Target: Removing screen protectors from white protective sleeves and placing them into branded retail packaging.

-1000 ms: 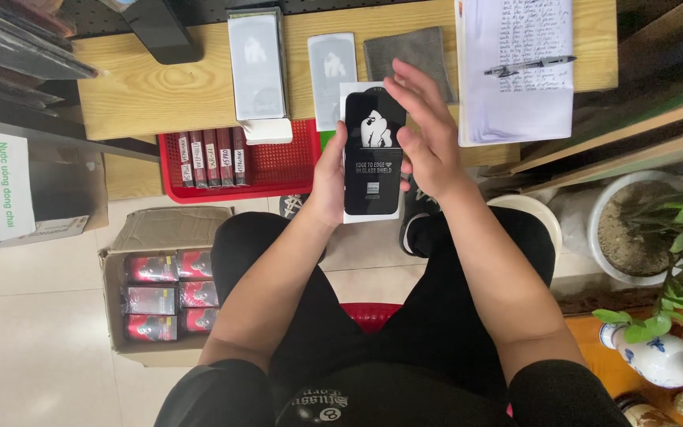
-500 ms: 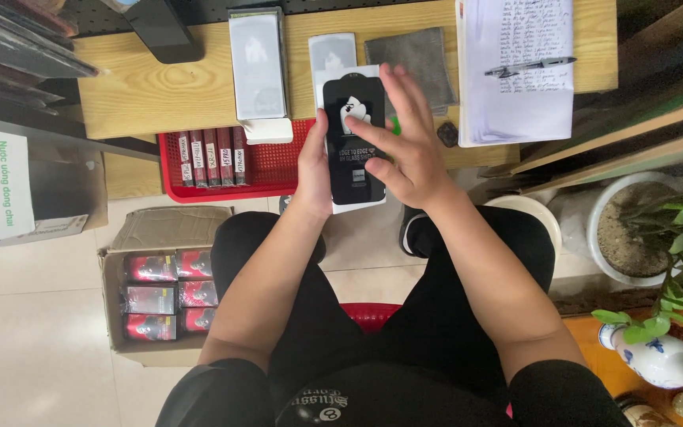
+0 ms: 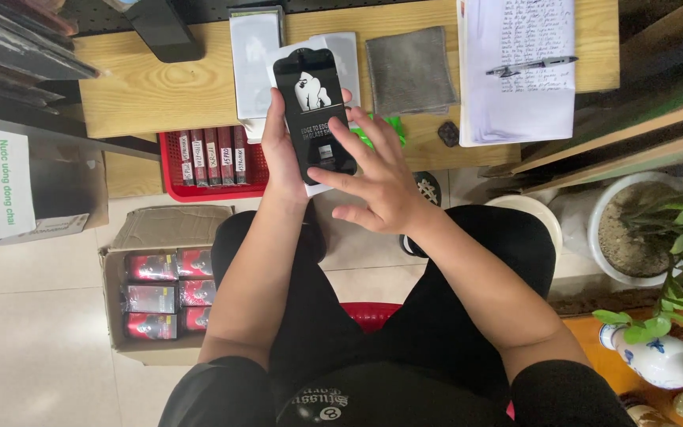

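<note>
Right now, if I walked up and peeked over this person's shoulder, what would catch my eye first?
First, the flat black rectangular card with a white animal figure, held up by the left hand over the pale wooden table's edge, while the right hand spreads open fingers across its lower end. Next, the red plastic mesh basket of dark red packets under the table, and the grey folded cloth on top.

Black screen-protector sheet in left hand, spread right hand against its lower end.
</note>
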